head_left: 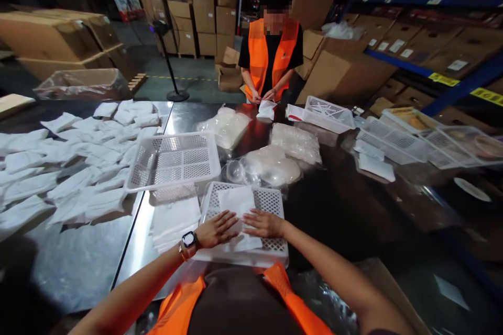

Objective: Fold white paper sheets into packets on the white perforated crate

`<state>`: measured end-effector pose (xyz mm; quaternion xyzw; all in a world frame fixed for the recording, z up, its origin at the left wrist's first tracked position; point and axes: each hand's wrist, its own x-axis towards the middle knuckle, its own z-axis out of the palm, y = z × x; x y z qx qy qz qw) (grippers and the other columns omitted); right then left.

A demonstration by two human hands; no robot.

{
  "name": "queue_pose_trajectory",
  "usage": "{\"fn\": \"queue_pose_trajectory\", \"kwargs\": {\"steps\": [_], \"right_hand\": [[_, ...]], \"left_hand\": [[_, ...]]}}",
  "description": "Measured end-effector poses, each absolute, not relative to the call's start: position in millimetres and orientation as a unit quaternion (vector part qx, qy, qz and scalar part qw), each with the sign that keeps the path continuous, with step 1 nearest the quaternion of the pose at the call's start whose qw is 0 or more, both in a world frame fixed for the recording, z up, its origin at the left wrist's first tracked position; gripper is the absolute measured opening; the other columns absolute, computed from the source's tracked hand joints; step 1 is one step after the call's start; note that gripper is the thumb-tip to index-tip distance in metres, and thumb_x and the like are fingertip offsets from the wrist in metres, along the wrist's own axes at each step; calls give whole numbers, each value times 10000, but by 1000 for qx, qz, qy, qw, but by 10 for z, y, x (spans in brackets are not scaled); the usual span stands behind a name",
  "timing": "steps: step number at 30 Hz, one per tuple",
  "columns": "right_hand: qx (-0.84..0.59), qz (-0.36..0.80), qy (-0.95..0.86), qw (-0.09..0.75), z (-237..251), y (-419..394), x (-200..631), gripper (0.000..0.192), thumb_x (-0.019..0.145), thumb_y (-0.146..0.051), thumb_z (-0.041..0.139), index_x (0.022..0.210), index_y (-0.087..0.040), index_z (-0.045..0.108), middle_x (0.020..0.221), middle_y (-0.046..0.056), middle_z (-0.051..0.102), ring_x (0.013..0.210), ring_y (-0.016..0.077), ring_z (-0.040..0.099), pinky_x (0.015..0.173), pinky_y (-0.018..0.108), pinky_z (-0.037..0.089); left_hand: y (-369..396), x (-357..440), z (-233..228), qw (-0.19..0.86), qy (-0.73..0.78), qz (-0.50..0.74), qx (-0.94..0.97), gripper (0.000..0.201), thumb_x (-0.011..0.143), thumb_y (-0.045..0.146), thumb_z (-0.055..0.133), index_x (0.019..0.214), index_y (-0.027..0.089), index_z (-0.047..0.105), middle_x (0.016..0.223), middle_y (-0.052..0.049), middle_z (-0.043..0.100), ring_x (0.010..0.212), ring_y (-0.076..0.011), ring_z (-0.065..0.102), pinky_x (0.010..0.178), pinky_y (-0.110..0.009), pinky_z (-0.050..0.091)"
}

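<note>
My left hand (pixel 217 229) and my right hand (pixel 264 223) lie flat, fingers spread, on a white folded sheet (pixel 239 204). The sheet rests on an upturned white perforated tray (pixel 271 204) at the near edge of the steel table (pixel 90 261). A watch sits on my left wrist. Just left of the tray lies a stack of white sheets (pixel 175 220). Neither hand grips anything.
Another white perforated tray (pixel 173 161) stands behind the stack. Many folded white packets (pixel 66 167) cover the left tabletop. Clear bags of pale round items (pixel 271 165) lie behind. A person in an orange vest (pixel 271 57) handles a white piece across the table. More trays (pixel 396 138) sit at right.
</note>
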<state>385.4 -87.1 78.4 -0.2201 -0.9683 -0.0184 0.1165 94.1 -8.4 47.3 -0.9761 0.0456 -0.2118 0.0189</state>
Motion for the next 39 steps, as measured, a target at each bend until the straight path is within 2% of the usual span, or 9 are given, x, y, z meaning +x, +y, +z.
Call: {"fn": "queue_pose_trajectory", "kwargs": {"steps": [6, 10, 14, 16, 19, 22, 27, 32, 39], "right_hand": [[-249, 97, -950, 161, 641, -876, 4058, 364, 879, -194, 477, 1201, -196, 647, 1301, 144, 620, 1298, 244, 504, 1040, 465, 449], [-348, 226, -886, 206, 585, -976, 4019, 386, 844, -203, 446, 1147, -195, 684, 1228, 143, 667, 1219, 242, 576, 983, 459, 470], [-575, 333, -634, 395, 544, -1090, 3717, 334, 868, -415, 480, 815, -192, 723, 861, 82, 745, 851, 219, 685, 777, 367, 531], [-645, 323, -528, 448, 515, -1103, 3555, 446, 863, -549, 464, 673, -190, 649, 645, 34, 667, 626, 178, 609, 592, 294, 490], [-693, 274, -469, 474, 480, -1051, 3379, 545, 845, -662, 418, 560, -206, 504, 501, -19, 500, 500, 133, 446, 491, 253, 373], [-730, 218, -423, 491, 474, -959, 3278, 561, 852, -686, 371, 566, -213, 466, 498, -28, 452, 510, 125, 394, 506, 255, 328], [-795, 95, -382, 462, 476, -844, 3191, 589, 876, -678, 298, 595, -208, 516, 514, 19, 532, 501, 140, 413, 517, 273, 314], [-829, 48, -390, 399, 410, -799, 3190, 628, 909, -632, 232, 639, -195, 594, 576, 84, 638, 509, 165, 492, 521, 284, 322], [-834, 53, -439, 330, 353, -797, 3262, 428, 895, -446, 354, 696, -191, 636, 594, 67, 663, 522, 171, 566, 522, 265, 341]], "left_hand": [[-10, 960, 515, -87, 35, -170, -981, 342, 933, 192, 503, 1254, 242, 611, 1385, -174, 547, 1331, -300, 468, 1074, -543, 409], [-5, 929, 596, -247, 1, -152, -957, 331, 938, 212, 452, 1197, 221, 658, 1372, -152, 568, 1322, -274, 483, 1101, -506, 392], [-190, 930, 625, -443, -218, -247, -834, 336, 938, 331, 426, 1071, 197, 704, 1152, -117, 708, 1125, -246, 628, 1012, -439, 477], [-298, 997, 637, -488, -363, -313, -729, 391, 935, 449, 416, 950, 191, 709, 968, -95, 741, 937, -234, 674, 872, -396, 536], [-367, 1168, 676, -480, -471, -381, -634, 480, 917, 567, 383, 768, 191, 642, 752, -56, 691, 721, -197, 632, 685, -319, 522], [-304, 1331, 707, -413, -509, -398, -642, 477, 933, 555, 333, 666, 214, 535, 608, -7, 584, 576, -160, 546, 579, -278, 444], [-114, 1450, 681, -378, -506, -393, -669, 365, 922, 478, 368, 740, 220, 552, 622, -6, 593, 574, -165, 555, 577, -280, 406], [-40, 1481, 637, -359, -517, -389, -673, 278, 905, 422, 416, 819, 214, 579, 646, -24, 626, 586, -184, 594, 570, -281, 400], [-17, 1500, 615, -324, -560, -347, -679, 238, 903, 397, 446, 919, 186, 555, 608, -11, 601, 543, -196, 593, 530, -273, 369]]}}
